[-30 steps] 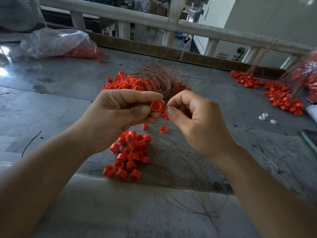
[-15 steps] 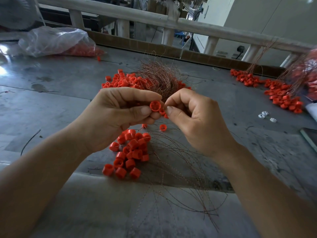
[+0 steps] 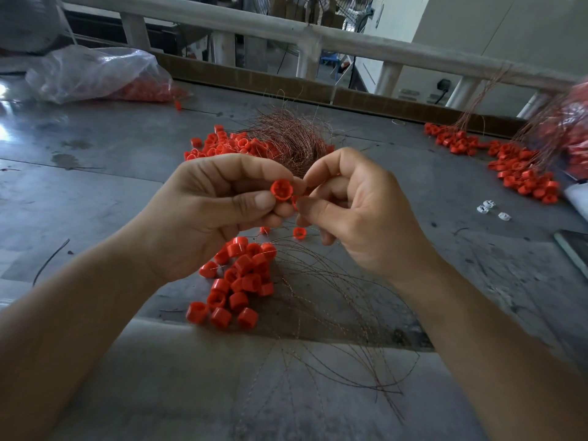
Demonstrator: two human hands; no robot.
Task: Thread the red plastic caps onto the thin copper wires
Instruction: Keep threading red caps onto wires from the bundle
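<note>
Pinching one red cap [image 3: 281, 190] in left hand [image 3: 203, 214], right hand [image 3: 359, 218] curled, hold unclear

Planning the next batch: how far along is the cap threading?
Done, apparently: the far-right pile of caps trailing wires. In hand: the left hand pinches one cap; the right hand pinches beside it, likely a wire too thin to see. Left: the near pile and loose wires.

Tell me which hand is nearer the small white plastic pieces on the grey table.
Right. The right hand is left of the small white plastic pieces; the left hand lies beyond it.
</note>
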